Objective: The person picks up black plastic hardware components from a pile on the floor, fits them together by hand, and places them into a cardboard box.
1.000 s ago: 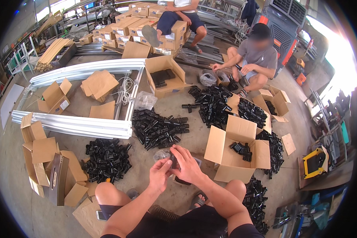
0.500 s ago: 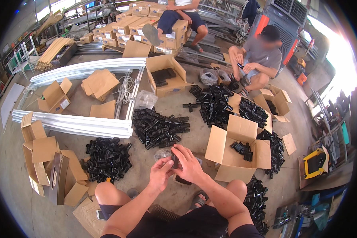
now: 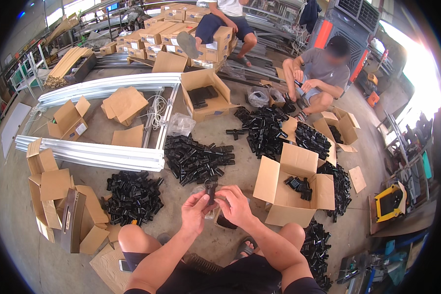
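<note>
A black plastic pipe fitting with a rounded, forked top stands upright in front of me, above the floor. My left hand grips its lower part between thumb and fingers. Against the fitting's right side, my right hand has its fingers curled into a pinch. Whatever is between those right fingertips is too small to make out. Just below the hands, a small open box with dark contents is partly covered by my right hand. Clear plastic wrap lies behind the left fingers.
Heaps of black fittings lie left, ahead and farther right. An open carton holds a few fittings. White metal profiles form a frame at left. A co-worker squats at far right; another person sits on cartons.
The fitting has come out from behind my fingers and now shows upright. My right hand has drawn back and down from over it, its fingers curling; the left has shifted slightly left.
</note>
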{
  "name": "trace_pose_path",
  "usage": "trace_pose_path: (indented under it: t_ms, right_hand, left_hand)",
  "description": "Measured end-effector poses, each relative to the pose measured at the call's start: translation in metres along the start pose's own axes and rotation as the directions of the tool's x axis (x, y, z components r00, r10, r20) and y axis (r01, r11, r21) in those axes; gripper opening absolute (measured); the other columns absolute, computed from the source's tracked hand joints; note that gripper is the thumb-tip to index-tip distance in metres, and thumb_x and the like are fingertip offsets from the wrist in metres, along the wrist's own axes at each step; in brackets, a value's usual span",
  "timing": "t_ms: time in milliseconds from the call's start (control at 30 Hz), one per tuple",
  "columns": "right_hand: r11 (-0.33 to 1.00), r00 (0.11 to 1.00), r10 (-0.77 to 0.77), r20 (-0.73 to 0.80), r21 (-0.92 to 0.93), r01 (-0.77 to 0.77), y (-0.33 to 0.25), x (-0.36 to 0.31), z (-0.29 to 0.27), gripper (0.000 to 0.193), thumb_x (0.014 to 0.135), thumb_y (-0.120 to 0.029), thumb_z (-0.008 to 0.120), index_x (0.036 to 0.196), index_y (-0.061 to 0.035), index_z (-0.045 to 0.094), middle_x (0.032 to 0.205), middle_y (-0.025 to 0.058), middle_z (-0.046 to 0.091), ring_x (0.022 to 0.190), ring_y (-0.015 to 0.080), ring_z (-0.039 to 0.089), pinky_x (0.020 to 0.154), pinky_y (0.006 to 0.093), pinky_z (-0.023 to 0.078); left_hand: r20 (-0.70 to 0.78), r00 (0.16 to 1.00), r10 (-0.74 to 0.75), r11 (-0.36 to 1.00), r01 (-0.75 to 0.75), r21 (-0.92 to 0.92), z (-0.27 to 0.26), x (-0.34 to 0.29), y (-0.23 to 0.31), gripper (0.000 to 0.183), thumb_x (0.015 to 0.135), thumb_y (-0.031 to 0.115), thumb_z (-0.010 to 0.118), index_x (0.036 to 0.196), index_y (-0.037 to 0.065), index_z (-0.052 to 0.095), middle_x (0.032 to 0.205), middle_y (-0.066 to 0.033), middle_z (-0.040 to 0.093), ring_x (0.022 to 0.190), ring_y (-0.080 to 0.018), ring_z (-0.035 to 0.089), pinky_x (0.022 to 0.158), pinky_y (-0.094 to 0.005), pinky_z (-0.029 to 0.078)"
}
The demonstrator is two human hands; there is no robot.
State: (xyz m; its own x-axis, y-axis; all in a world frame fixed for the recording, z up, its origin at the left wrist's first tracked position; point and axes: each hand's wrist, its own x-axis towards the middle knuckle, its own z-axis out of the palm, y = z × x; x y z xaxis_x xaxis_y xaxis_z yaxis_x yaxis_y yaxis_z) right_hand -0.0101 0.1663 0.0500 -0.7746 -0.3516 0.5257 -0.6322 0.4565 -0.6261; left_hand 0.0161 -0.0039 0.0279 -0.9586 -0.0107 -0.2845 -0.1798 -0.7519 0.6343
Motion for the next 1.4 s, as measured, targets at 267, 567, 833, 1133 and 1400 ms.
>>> trace_pose_path:
  t_ms: [267, 567, 833, 1133, 1400]
  right_hand:
    - [0.999, 1.0, 0.015, -0.011, -0.037, -0.015, -0.022, 0.008, -0.002, 0.071, 0.077, -0.013, 0.083, 0.139, -0.0019, 0.05, 0.142, 0.0205, 0.052, 0.127, 0.0391, 0.054, 0.103, 0.0436, 0.049]
    - [0.997, 0.995, 0.015, 0.097, -0.076, -0.008, -0.009, 0.003, 0.004, 0.085, 0.07, -0.005, 0.081, 0.147, -0.0009, 0.044, 0.15, 0.0227, 0.047, 0.135, 0.042, 0.05, 0.107, 0.0452, 0.048]
    - [0.995, 0.998, -0.023, 0.059, -0.099, 0.028, -0.007, 0.004, 0.006, 0.085, 0.07, -0.005, 0.08, 0.147, -0.0003, 0.044, 0.149, 0.0226, 0.048, 0.133, 0.0418, 0.051, 0.106, 0.0447, 0.049]
    - [0.998, 0.997, -0.015, 0.075, -0.067, 0.02, -0.009, 0.005, 0.005, 0.084, 0.073, -0.006, 0.079, 0.148, -0.0002, 0.042, 0.15, 0.0225, 0.047, 0.135, 0.0422, 0.049, 0.109, 0.0452, 0.046]
    - [0.998, 0.998, -0.041, 0.037, -0.04, 0.042, -0.014, 0.005, 0.003, 0.075, 0.079, -0.009, 0.079, 0.146, -0.0012, 0.045, 0.149, 0.0228, 0.047, 0.133, 0.042, 0.051, 0.108, 0.0449, 0.047]
  left_hand:
    - [-0.019, 0.997, -0.073, 0.997, 0.073, 0.003, -0.004, -0.005, -0.005, 0.019, 0.096, 0.002, 0.069, 0.115, -0.001, 0.066, 0.108, -0.0118, 0.073, 0.094, -0.0233, 0.073, 0.076, -0.0362, 0.061]
    - [0.0, 0.992, -0.128, 0.992, 0.128, 0.002, -0.001, -0.009, -0.01, 0.019, 0.098, 0.008, 0.068, 0.116, 0.003, 0.065, 0.107, -0.0105, 0.072, 0.093, -0.0239, 0.073, 0.082, -0.0393, 0.06]
    - [0.022, 0.99, -0.137, 0.991, 0.137, -0.008, -0.001, -0.009, -0.007, 0.018, 0.097, 0.008, 0.069, 0.115, 0.006, 0.065, 0.108, -0.0116, 0.073, 0.094, -0.0246, 0.073, 0.083, -0.041, 0.06]
    - [0.025, 0.992, -0.122, 0.993, 0.122, 0.003, -0.004, -0.006, -0.008, 0.018, 0.097, 0.005, 0.068, 0.115, 0.005, 0.065, 0.105, -0.0125, 0.074, 0.091, -0.0258, 0.074, 0.079, -0.0393, 0.061]
    - [-0.031, 0.997, -0.07, 0.997, 0.07, -0.023, 0.001, -0.006, -0.001, 0.019, 0.098, 0.003, 0.066, 0.116, 0.001, 0.064, 0.107, -0.0134, 0.073, 0.09, -0.0262, 0.074, 0.078, -0.0386, 0.062]
